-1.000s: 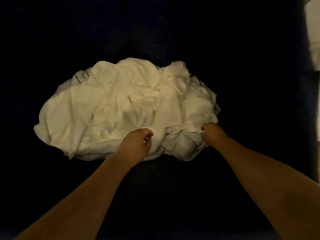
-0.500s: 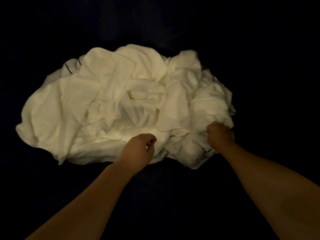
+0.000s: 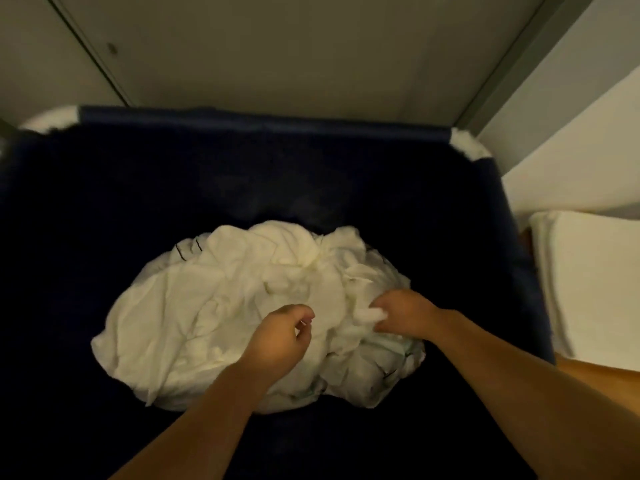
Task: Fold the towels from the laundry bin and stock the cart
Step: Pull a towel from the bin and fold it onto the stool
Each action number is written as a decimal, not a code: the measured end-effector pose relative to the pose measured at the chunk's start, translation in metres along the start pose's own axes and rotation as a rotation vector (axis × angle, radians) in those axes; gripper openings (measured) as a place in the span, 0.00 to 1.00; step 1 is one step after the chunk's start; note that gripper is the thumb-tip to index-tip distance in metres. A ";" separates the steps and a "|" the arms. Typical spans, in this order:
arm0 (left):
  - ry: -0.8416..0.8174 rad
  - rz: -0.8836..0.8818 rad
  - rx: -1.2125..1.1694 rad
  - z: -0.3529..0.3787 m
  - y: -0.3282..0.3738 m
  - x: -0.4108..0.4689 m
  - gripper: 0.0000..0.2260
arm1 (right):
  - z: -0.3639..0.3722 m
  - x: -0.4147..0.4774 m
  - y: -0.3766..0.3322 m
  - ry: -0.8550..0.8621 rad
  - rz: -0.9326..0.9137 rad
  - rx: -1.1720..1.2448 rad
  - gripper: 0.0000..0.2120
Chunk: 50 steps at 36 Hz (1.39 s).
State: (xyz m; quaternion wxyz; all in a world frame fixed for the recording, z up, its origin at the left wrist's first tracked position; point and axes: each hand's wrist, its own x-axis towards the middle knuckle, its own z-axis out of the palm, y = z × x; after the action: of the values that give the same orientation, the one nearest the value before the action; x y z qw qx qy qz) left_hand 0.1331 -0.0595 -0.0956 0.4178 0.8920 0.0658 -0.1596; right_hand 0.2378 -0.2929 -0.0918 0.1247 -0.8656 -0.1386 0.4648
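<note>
A heap of crumpled white towels (image 3: 221,317) lies at the bottom of a deep navy laundry bin (image 3: 263,124). Both my arms reach down into it. My left hand (image 3: 282,336) hovers over the front middle of the heap with its fingers curled; whether it holds cloth is unclear. To its right, my right hand (image 3: 403,313) grips a bunch of white towel, which pokes out between its fingers.
The bin's dark fabric walls rise all round the heap. A pale wall or door (image 3: 294,46) stands behind the bin. A stack of white linen (image 3: 588,282) sits to the right, outside the bin, above a strip of wooden floor (image 3: 599,372).
The view has pulled back and up, showing the bin's rim and the room. My right hand has shifted left onto the heap and bunched up towel; my left hand has risen slightly.
</note>
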 end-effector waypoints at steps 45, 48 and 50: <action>0.926 0.489 0.098 -0.268 0.433 -0.166 0.11 | -0.273 -0.474 -0.168 1.193 -0.863 0.143 0.22; 0.937 0.502 0.127 -0.271 0.441 -0.170 0.10 | -0.268 -0.479 -0.181 1.117 -0.856 0.005 0.29; 0.923 0.533 0.120 -0.270 0.442 -0.171 0.10 | -0.264 -0.478 -0.189 1.065 -0.800 -0.081 0.25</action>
State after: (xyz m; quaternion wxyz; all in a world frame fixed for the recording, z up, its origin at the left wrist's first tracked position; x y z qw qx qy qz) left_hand 0.1451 -0.1337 0.4441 0.3197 0.8775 0.0048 0.3575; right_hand 0.1831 -0.3106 0.4830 0.3066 -0.8626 -0.3859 -0.1136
